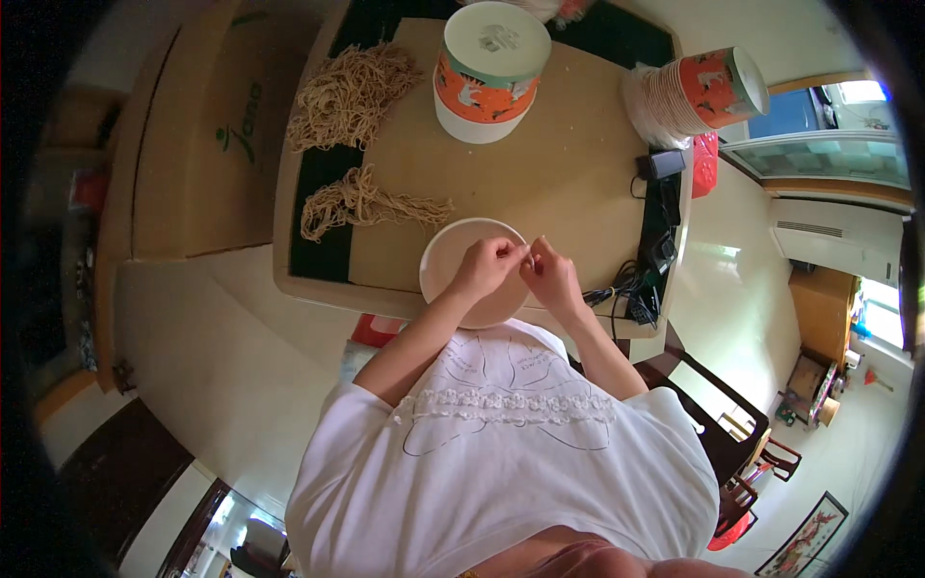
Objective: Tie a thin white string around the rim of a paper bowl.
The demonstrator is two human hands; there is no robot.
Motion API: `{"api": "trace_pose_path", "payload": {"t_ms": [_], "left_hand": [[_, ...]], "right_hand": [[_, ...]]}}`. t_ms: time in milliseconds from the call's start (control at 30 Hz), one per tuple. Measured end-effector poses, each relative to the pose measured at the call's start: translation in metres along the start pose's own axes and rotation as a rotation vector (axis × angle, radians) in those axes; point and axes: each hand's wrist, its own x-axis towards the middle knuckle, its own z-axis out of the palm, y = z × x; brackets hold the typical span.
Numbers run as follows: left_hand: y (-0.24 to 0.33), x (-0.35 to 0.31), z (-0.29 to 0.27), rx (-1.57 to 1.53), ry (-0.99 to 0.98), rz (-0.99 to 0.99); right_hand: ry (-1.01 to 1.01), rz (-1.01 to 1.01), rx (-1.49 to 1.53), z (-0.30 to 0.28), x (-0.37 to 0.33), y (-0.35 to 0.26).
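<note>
Centrally, two bare hands meet above a white paper tub [445, 254], the landmark for all places below.

Left hand [489, 262]: thumb and fingertips drawn together in a pinch, over the tub's opening. Right hand [552, 275]: likewise pinched, tip to tip with the left, above the tub's right side. Something small and pale may sit between them; too small to tell.

White paper tub: open side up, at the table's near edge, under both hands; whether it overhangs is hidden.

Smaller hank of beige cord [358, 207]: left of and beyond the tub, its tail just beside the rim. Larger tangle of beige cord [349, 96]: farther beyond, same side.

Orange-patterned paper bucket [487, 96]: upside down over a white one, straight beyond the tub. Nested stack of paper buckets [699, 91]: lying on its side, far right beyond the tub, partly in clear plastic.

Black power adapter [661, 165] and black cables [631, 279]: right of the tub.

Hazards, as judged: a loose pinch could drop a small piece into the tub; a forearm pressing the rim could tip it; a sleeve or finger catching the cord's tail could tighten the tangle.
</note>
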Motion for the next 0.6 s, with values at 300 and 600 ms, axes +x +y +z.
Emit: {"api": "trace_pose_path", "payload": {"t_ms": [300,600], "left_hand": [[-0.019,-0.006,-0.012,-0.087,0.086,-0.012],[0.009,-0.001,-0.021,-0.51,0.111,0.02]], "right_hand": [[-0.004,-0.106,0.069,-0.02,-0.003,-0.023],[-0.02,-0.258,-0.019,-0.016,0.008,-0.015]]}}
